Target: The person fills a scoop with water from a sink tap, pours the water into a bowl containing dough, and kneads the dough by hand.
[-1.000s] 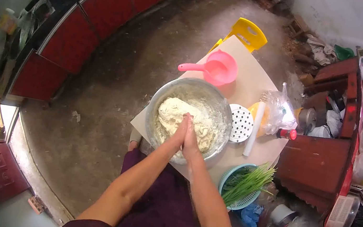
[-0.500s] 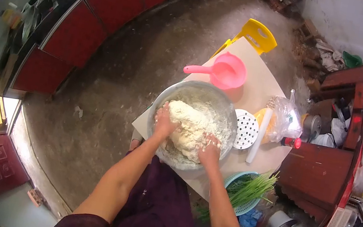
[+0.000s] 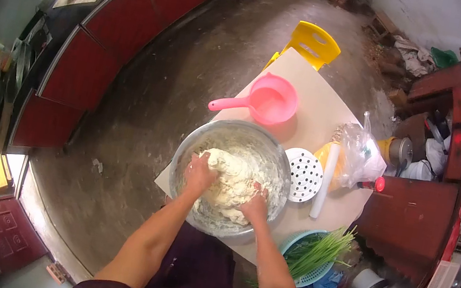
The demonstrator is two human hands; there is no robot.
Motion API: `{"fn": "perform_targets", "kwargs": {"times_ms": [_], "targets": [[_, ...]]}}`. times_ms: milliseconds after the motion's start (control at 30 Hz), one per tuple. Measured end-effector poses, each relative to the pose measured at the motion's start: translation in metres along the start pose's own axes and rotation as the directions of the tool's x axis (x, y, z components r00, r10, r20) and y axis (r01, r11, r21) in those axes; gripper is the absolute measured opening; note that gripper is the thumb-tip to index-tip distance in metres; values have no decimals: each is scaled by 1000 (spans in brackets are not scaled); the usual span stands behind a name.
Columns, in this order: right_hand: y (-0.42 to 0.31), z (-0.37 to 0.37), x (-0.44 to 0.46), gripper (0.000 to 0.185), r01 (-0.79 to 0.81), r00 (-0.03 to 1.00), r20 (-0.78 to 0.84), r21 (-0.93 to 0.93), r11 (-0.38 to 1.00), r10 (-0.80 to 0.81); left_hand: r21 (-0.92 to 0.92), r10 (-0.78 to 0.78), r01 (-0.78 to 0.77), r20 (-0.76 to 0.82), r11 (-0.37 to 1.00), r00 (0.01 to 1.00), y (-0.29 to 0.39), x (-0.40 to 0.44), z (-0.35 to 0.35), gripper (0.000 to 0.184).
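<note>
Greens (image 3: 322,253) were held in a turquoise basket (image 3: 290,240) beside the near-right edge of the tabletop (image 3: 323,108). By the near-left edge, dough (image 3: 232,184) was pressed in a metal bowl (image 3: 192,146) between the right hand (image 3: 255,208) and left hand (image 3: 197,176); how far the fingers were closed could not be told. Toward the far corner, a pink dipper (image 3: 274,99) was set.

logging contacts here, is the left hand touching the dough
Touching. The head view shows the left hand against one side of the dough, with no gap between them.
</note>
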State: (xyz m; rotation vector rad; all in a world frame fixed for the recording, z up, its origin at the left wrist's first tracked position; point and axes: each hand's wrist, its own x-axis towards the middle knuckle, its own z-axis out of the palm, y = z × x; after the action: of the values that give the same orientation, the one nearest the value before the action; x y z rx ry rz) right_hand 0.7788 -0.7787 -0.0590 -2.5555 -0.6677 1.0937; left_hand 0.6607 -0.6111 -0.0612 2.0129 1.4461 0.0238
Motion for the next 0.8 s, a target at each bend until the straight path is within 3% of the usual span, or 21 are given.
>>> {"fn": "perform_targets", "kwargs": {"times_ms": [133, 233, 300, 367, 467, 533, 567, 600, 633, 700, 733, 767, 800], "targets": [[6, -10, -1, 108, -25, 1000, 13, 9, 1000, 25, 104, 196, -194, -14, 976, 981, 48, -34, -33, 47], [50, 12, 18, 112, -16, 999, 48, 407, 913, -4, 160, 328, -328, 26, 931, 944, 82, -49, -49, 38], [66, 25, 24, 105, 44, 999, -10, 542, 839, -47, 174, 407, -408, 44, 896, 912, 103, -58, -61, 36], [49, 10, 3, 93, 101, 995, -65, 533, 840, -78, 175, 493, -491, 36, 853, 869, 116, -70, -71, 34], [42, 18, -18, 74, 168, 985, -120, 793, 585, -121, 152, 613, -610, 34, 778, 790, 128, -88, -91, 31], [34, 40, -27, 71, 376, 913, -310, 386, 842, -266, 249, 694, -678, 31, 692, 720, 126, -103, -93, 30], [27, 54, -29, 69, 437, 855, -366, 130, 890, -367, 297, 731, -705, 31, 644, 682, 124, -111, -92, 29], [21, 68, -30, 67, 460, 789, -390, -135, 877, -474, 376, 738, -725, 143, 576, 660, 117, -118, -93, 29], [17, 77, -30, 66, 443, 719, -382, -391, 807, -580, 370, 765, -752, 149, 545, 627, 99, -120, -83, 30], [19, 78, -28, 61, 413, 831, -280, -270, 870, -481, 358, 818, -807, 167, 470, 550, 47, -112, -45, 31], [26, 69, -27, 58, 307, 949, -115, 109, 946, -295, 386, 825, -812, 186, 439, 534, 23, -114, -38, 32], [32, 60, -27, 56, 91, 980, 120, 437, 895, -159, 410, 830, -814, 201, 411, 521, 2, -117, -31, 32], [21, 35, -37, 55, 115, 987, 76, 294, 949, -143, 435, 836, -814, 208, 385, 507, -5, -116, -27, 33]]}}
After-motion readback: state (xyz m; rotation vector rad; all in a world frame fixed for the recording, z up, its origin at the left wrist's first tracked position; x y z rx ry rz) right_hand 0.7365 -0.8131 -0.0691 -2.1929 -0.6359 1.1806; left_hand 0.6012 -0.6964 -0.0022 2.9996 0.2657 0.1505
